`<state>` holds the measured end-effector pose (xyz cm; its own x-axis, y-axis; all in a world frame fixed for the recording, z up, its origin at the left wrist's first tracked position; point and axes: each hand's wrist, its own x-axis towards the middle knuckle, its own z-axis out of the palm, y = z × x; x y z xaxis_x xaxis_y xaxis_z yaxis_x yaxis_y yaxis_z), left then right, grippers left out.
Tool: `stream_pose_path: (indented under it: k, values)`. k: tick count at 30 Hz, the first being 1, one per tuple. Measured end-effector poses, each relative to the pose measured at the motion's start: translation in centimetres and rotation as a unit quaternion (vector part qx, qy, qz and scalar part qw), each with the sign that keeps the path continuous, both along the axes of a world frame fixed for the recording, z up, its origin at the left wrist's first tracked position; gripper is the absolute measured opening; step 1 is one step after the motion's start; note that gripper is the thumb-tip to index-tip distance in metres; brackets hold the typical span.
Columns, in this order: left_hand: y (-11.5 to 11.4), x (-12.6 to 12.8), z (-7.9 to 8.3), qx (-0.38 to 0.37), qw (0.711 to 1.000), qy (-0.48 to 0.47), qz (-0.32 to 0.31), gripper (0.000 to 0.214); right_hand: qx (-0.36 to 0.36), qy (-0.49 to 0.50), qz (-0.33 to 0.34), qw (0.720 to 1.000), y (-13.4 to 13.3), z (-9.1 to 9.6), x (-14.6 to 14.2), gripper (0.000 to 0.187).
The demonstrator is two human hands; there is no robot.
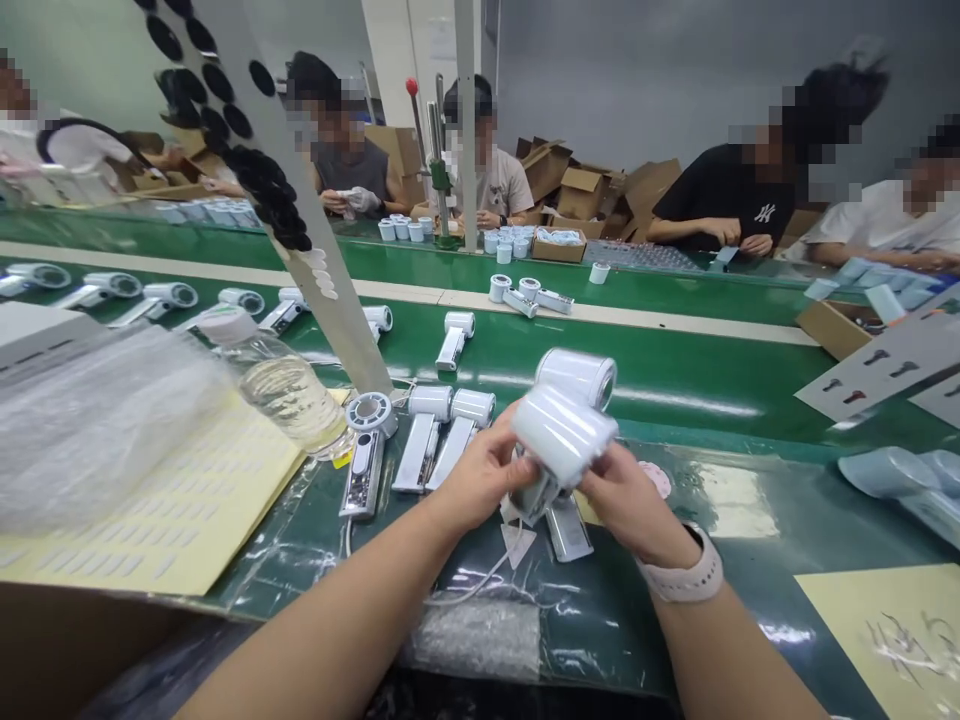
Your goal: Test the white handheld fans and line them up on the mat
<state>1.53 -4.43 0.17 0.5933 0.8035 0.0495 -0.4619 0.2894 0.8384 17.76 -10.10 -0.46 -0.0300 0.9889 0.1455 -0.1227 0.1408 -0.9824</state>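
From my remote view, both forearms reach up from the bottom edge of the frame and meet just below centre. My left hand (484, 470) and right hand (634, 505) are close together, each wrapped around opposite ends of a glossy white fan head (562, 430), with the fingers curled over its top and sides. A pale pink watch band (694, 575) circles the right wrist.

The fan head lies tilted, held above the green conveyor belt (675, 370) at centre right. A second white cylinder (576, 378) sits just behind it, and a silver handle (568, 530) shows below the hands. The hands and the fan head hide much of what joins these parts, so I cannot tell whether they form one unit.

To the left, two similar fans (439, 435) lie just beside the hands, and an opened unit with exposed circuitry (365, 455) lies beyond them. A water bottle (281, 385) rests near that unit, on the edge of a yellow label sheet (165, 500). Across the belt, several co-workers (720, 195) sit at work, their faces blurred.
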Motion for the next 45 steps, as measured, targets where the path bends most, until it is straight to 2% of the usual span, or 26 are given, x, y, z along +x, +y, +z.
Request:
stream_pose_path:
  k: [4, 7, 11, 17, 25, 31, 35, 39, 42, 45]
  values:
    - [0.9, 0.5, -0.2, -0.042, 0.996, 0.065, 0.052, 0.05, -0.028, 0.061, -0.066, 0.996, 0.0, -0.1, 1.1, 0.048]
    - [1.0, 0.3, 0.3, -0.093, 0.995, 0.043, 0.006, 0.042, -0.067, 0.104, -0.073, 0.99, 0.1, 0.1, 0.7, 0.031]
    - [0.4, -0.2, 0.9, -0.049, 0.998, -0.009, -0.047, 0.052, -0.072, 0.143, -0.043, 0.986, -0.3, 0.4, 0.0, 0.023]
    - [-0.3, 0.1, 1.3, 0.009, 0.998, -0.02, -0.062, 0.042, -0.036, 0.14, -0.019, 0.989, -0.7, 0.5, -0.3, 0.022]
    - [-0.2, -0.1, 1.2, -0.032, 0.997, -0.034, -0.068, 0.055, -0.054, 0.166, -0.038, 0.984, -0.7, 0.4, -0.6, 0.027]
    - [-0.3, 0.0, 1.2, -0.015, 0.997, -0.022, -0.066, 0.047, -0.048, 0.182, -0.01, 0.982, -0.7, 0.6, -0.7, 0.018]
    - [-0.2, -0.1, 1.2, -0.023, 0.998, -0.015, -0.052, 0.051, -0.045, 0.184, -0.006, 0.982, -0.7, 0.8, -0.8, 0.019]
    - [0.0, 0.0, 0.9, -0.041, 0.999, 0.006, -0.027, 0.049, -0.055, 0.183, -0.026, 0.981, -0.8, 0.6, -0.9, 0.024]
    - [0.1, 0.2, 0.8, -0.033, 0.999, 0.035, 0.009, 0.043, -0.084, 0.17, -0.06, 0.98, -0.8, 0.3, -1.0, 0.018]
    - [0.1, 0.2, 1.1, -0.021, 0.999, 0.027, -0.006, 0.048, -0.1, 0.165, -0.058, 0.979, -0.9, 0.3, -0.9, 0.021]
